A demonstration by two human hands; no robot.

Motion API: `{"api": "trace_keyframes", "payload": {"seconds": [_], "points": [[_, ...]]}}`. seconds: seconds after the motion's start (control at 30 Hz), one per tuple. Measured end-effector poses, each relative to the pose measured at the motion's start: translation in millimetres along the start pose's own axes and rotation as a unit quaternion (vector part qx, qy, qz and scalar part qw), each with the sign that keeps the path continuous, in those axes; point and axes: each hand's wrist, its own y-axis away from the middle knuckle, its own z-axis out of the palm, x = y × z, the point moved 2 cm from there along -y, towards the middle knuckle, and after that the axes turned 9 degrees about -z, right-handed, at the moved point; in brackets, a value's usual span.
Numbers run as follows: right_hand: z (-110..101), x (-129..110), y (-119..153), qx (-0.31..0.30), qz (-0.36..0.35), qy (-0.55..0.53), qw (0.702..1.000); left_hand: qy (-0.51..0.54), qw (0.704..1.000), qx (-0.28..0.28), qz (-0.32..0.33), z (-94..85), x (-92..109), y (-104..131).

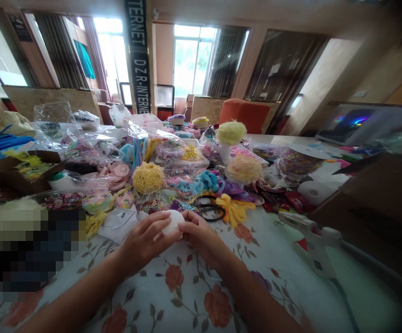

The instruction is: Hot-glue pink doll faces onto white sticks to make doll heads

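Observation:
A smooth white rounded piece [173, 223] is held up over the near part of the flowered tablecloth [145, 296]. My left hand [147, 236] is closed round its left and lower side, with the thumb along the bottom. On the right side, my right hand [201, 235] has its fingertips pressed against the piece. Just beyond the hands are black-handled scissors [212, 209] and yellow fuzzy stems [232, 208]. A yellow yarn ball [148, 177] sits farther back.
A hot glue gun [317, 238] with a cord lies at the right, near a large cardboard box [377, 217]. An open box [21, 173] stands at the left. Plastic bags, fuzzy stems and pom-poms are heaped across the back. A white roll [313, 192] is at the right.

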Motion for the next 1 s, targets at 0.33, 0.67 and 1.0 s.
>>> {"api": "trace_keyframes", "payload": {"seconds": [0.33,0.67,1.0], "points": [[-8,4,-9,0.022,-0.074,0.002,0.997,0.346,0.829,0.026,-0.439,10.4,-20,3],[-11,-9,-9,0.121,-0.157,-0.016,0.98,0.594,0.504,0.005,-0.627,15.0,-23,8],[-8,11,-7,0.003,-0.136,0.232,0.963,0.645,0.464,-0.094,-0.6,10.5,-8,2]]}}
